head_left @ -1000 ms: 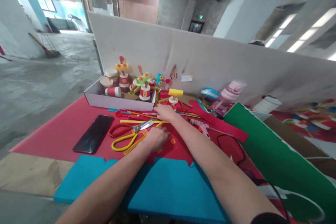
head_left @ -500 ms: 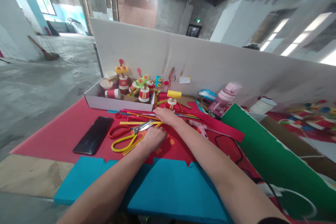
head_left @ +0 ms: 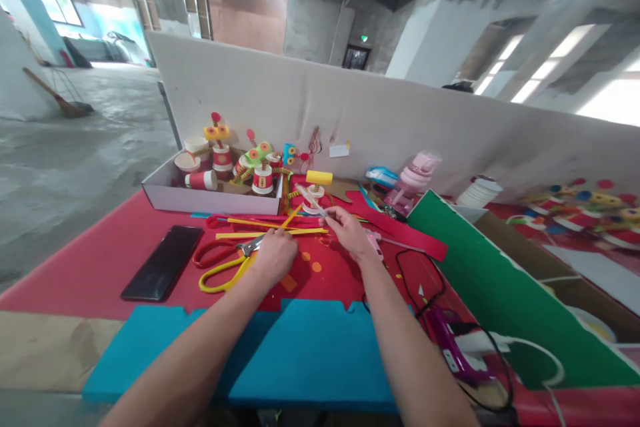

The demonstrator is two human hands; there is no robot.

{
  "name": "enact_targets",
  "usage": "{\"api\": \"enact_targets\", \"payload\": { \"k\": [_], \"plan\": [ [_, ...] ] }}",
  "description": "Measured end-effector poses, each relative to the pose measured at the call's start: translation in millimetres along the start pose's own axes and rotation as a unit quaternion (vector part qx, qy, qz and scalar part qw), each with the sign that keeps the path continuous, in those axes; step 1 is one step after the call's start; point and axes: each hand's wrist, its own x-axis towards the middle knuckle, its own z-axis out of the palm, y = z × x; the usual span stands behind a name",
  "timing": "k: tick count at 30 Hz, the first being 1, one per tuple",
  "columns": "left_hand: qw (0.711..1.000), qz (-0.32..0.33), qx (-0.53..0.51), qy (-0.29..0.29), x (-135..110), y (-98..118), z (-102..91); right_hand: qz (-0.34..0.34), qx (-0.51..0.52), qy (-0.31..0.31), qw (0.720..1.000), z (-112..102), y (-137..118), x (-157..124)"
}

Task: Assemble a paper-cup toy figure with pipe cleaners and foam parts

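Note:
My left hand [head_left: 278,255] is closed, its fingertips pinching a narrow yellow paper strip [head_left: 292,215] that slants up and away. Beside that hand lie scissors [head_left: 220,278] with one red and one yellow handle loop, their blades partly under the strips. Another yellow strip [head_left: 235,235] runs crosswise behind my fingers. In my closed right hand [head_left: 349,232] is a thin whitish stick [head_left: 311,200], blurred, pointing up and left; I cannot make out its exact kind. Just behind its tip stands a paper cup figure with a yellow roll [head_left: 319,177] on top.
At the back left, a white box [head_left: 210,200] holds several paper cup figures. A black phone [head_left: 163,263] lies at left. On the right are a pink glue gun [head_left: 374,244], a purple power strip [head_left: 457,347] with cables and a green board [head_left: 500,307].
My right hand has drawn away from the strips to the right and now holds up the whitish stick. My left hand stays low by the scissors. The whole view has shifted slightly.

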Motion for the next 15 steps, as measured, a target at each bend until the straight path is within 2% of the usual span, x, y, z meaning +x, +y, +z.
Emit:
{"api": "enact_targets", "payload": {
  "k": [1,3,5,7,10,15],
  "plan": [
    [1.000,-0.005,0.006,0.021,-0.6,-2.9,-2.6,0.024,0.100,0.021,0.994,2.7,4.9,-8.4],
    [0.998,-0.046,0.017,0.050,-2.5,-10.0,-6.5,0.066,0.248,0.042,0.966,10.6,12.2,-23.0],
    [0.992,-0.111,0.025,0.049,-4.6,-17.5,-7.7,0.097,0.317,0.053,0.942,17.3,15.1,-32.6],
    [0.988,-0.152,0.029,0.015,-6.3,-23.1,-6.1,0.108,0.331,0.062,0.935,19.5,15.0,-36.5],
    [0.991,-0.129,0.030,-0.021,-6.1,-26.4,-2.3,0.088,0.314,0.097,0.940,14.7,15.4,-35.6],
    [0.992,-0.096,0.070,0.045,5.9,-34.5,-8.9,0.063,0.289,0.162,0.941,4.5,22.9,-32.5]
  ]
}}
